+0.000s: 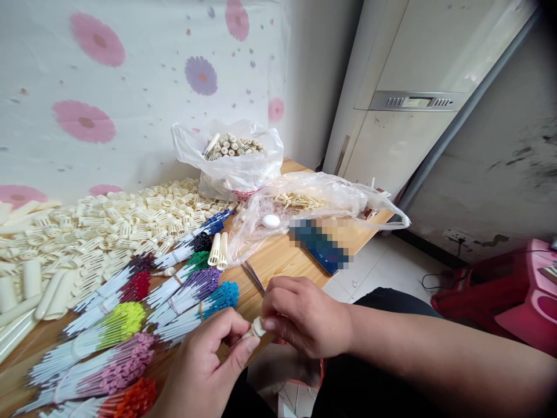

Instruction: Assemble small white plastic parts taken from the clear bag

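Note:
My left hand and my right hand meet at the table's front edge, both pinching one small cream plastic piece between fingertips. Just left of the hands lie several bundles of white sticks with coloured tips: teal, purple, green, red, pink, orange. Two cream slotted tubes lie above the teal bundle.
A big heap of cream slotted caps covers the table's left. A plastic bag of cream parts stands at the back, another flat bag with a white oval piece lies to the right. A tall white appliance and red plastic furniture stand beyond the wooden table.

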{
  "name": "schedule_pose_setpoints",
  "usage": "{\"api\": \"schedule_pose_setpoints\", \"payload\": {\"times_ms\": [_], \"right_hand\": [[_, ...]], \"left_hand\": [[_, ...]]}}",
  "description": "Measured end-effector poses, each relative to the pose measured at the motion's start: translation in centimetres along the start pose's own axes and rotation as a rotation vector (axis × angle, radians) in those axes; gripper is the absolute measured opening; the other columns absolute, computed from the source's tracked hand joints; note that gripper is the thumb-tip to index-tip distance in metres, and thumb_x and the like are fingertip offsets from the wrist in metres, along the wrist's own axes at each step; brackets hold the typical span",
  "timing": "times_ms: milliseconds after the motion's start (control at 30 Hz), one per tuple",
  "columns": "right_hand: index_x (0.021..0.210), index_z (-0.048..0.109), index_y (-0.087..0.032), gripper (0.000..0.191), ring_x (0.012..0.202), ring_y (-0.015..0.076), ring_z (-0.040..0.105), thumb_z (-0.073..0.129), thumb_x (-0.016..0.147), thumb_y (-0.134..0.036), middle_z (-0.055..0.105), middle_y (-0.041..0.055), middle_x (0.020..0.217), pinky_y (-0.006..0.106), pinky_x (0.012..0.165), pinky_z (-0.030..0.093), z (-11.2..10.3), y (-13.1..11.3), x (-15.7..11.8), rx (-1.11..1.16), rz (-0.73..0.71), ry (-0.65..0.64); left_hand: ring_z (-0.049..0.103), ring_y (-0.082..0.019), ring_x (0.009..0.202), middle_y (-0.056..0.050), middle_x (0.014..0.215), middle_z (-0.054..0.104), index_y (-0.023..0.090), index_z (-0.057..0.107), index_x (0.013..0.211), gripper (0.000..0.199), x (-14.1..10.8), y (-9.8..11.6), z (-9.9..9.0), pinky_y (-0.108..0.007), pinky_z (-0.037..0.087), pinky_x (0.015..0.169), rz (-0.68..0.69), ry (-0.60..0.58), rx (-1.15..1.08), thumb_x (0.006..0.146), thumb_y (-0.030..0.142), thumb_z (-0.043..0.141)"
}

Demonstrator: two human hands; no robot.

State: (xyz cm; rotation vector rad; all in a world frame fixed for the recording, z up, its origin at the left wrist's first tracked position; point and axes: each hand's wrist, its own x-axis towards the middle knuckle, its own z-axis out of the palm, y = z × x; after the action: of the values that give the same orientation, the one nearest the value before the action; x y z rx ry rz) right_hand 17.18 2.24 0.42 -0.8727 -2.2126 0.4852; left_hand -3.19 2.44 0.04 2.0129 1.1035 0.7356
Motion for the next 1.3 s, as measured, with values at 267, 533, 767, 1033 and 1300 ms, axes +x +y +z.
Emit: {"api": "schedule_pose_setpoints", "payload": {"times_ms": [267,533,767,1033,1300], "right_hand": [[0.084,0.050,-0.019,0.020,0.071,0.0156,0.053,0.039,0.095,-0.032,0.059,0.0067,0.081,0.026,0.063,0.043,-0.1,-0.1,0.0,-0.009,-0.009,0.008],[0.079,0.050,-0.018,0.021,0.067,0.0158,0.050,0.039,0.093,-0.030,0.057,0.0063,0.076,0.027,0.061,0.042,0.1,-0.1,0.1,0.000,-0.011,0.007],[0.072,0.051,-0.017,0.014,0.061,0.0096,0.046,0.054,0.085,-0.021,0.051,-0.0018,0.068,0.020,0.056,0.036,0.4,-0.3,0.3,0.391,0.456,-0.108],[0.072,0.056,-0.015,0.012,0.062,0.0082,0.044,0.058,0.083,-0.019,0.050,-0.0041,0.067,0.019,0.059,0.035,0.5,-0.3,0.5,0.413,0.500,-0.138],[0.082,0.060,-0.014,0.016,0.067,0.0103,0.052,0.050,0.092,-0.023,0.059,0.0003,0.072,0.020,0.064,0.041,-3.0,4.0,1.1,0.066,0.480,-0.076]], "left_hand": [[0.052,-0.012,0.052,0.003,0.057,0.053,0.021,0.056,0.065,0.024,0.1,0.0,-0.1,-0.018,0.044,0.048,-0.015,-0.013,0.003,0.085,0.034,0.054],[0.053,-0.011,0.051,0.004,0.057,0.055,0.022,0.055,0.065,0.022,0.0,0.1,-0.1,-0.017,0.044,0.048,0.028,-0.007,0.052,0.086,0.029,0.054],[0.055,-0.009,0.049,0.005,0.055,0.057,0.021,0.054,0.064,0.022,0.1,0.2,-0.1,-0.018,0.039,0.048,0.344,0.151,0.359,0.085,0.017,0.055],[0.054,-0.011,0.053,0.003,0.058,0.054,0.021,0.053,0.067,0.025,0.2,0.0,0.3,-0.023,0.038,0.052,0.528,0.234,0.468,0.089,0.009,0.048],[0.059,-0.021,0.102,-0.011,0.107,0.060,0.016,0.052,0.117,0.030,-0.5,-0.2,0.5,-0.030,0.048,0.087,0.490,0.310,0.467,0.088,0.013,0.053]]}}
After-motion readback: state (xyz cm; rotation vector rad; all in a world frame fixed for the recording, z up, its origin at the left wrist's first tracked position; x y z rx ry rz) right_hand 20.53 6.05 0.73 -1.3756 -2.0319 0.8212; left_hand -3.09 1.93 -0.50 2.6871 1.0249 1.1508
